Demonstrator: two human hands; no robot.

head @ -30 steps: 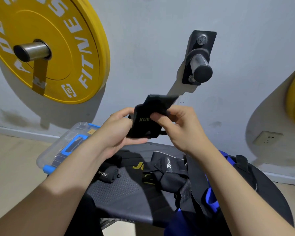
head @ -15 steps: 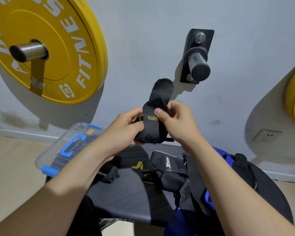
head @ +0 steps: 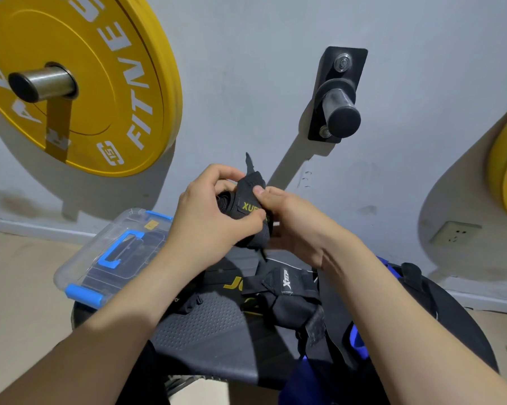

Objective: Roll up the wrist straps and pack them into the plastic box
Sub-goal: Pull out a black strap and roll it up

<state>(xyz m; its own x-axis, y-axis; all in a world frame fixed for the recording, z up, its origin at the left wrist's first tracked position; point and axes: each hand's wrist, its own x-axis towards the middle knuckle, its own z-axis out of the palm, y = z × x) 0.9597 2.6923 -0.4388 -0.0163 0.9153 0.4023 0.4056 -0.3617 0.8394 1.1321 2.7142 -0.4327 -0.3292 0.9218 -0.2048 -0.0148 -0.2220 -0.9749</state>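
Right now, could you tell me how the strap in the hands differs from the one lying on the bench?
The black yellow-lettered wrist strap is gripped by the left hand and right hand; the black white-lettered wrist strap lies untouched on the dark padded bench. The held one is rolled, the lying one spread loose. Both are black fabric.

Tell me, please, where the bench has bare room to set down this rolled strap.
The bare patch is the dotted grey pad, bordered by the plastic box on the left and the loose straps on the right. Farther right, more straps and a blue bag crowd it.
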